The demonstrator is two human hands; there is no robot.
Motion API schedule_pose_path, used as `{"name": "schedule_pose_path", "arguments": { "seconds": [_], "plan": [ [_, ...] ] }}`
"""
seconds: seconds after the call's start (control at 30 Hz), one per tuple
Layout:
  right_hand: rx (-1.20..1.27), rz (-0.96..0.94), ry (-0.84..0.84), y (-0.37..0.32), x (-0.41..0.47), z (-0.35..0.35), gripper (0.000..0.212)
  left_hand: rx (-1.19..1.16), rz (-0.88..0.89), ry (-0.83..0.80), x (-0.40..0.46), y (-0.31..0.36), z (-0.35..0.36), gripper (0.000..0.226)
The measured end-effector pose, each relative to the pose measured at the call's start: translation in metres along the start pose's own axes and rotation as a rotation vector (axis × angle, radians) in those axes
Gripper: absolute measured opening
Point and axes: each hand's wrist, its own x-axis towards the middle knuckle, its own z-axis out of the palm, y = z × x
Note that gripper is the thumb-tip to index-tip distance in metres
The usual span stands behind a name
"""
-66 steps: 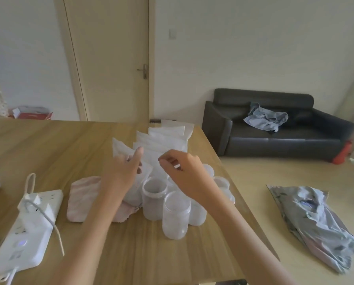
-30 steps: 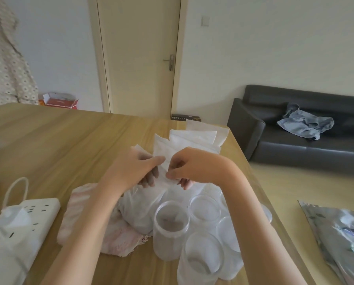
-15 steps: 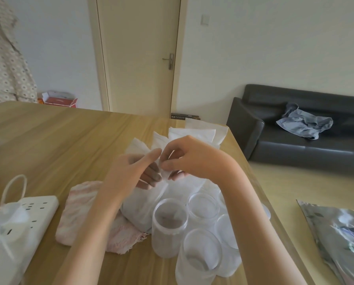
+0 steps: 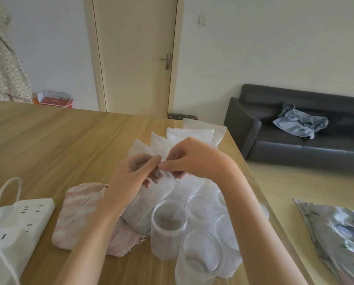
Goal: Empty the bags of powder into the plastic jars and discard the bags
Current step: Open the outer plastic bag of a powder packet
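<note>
A white bag of powder (image 4: 159, 194) stands on the wooden table (image 4: 59, 145), behind a cluster of several open clear plastic jars (image 4: 169, 221). My left hand (image 4: 134, 177) and my right hand (image 4: 192, 159) meet at the bag's top edge, and each pinches it between thumb and fingers. More white bags (image 4: 190, 134) lie stacked flat behind my hands. The nearest jar (image 4: 198, 258) stands at the front of the cluster.
A pink cloth (image 4: 83, 212) lies under the bag's left side. A white power strip with cable (image 4: 13, 225) sits at the table's left front. The table's right edge runs close past the jars; beyond it are a black sofa (image 4: 305, 136) and fabric on the floor (image 4: 340, 237).
My hands came together on the bag's top and lifted it slightly. The view has tilted down and drawn closer to the jars.
</note>
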Motion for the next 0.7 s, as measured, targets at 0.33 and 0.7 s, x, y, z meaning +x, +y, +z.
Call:
{"name": "schedule_pose_path", "arguments": {
  "seconds": [0.33, 0.7],
  "plan": [
    [-0.077, 0.000, -0.003, 0.000, -0.001, -0.003, 0.023, -0.009, 0.073, -0.049, 0.001, -0.005, 0.008, 0.023],
    [-0.286, -0.022, 0.073, -0.005, 0.001, 0.004, 0.012, 0.131, 0.097, 0.093, 0.001, -0.012, 0.009, 0.037]
  ]
}}
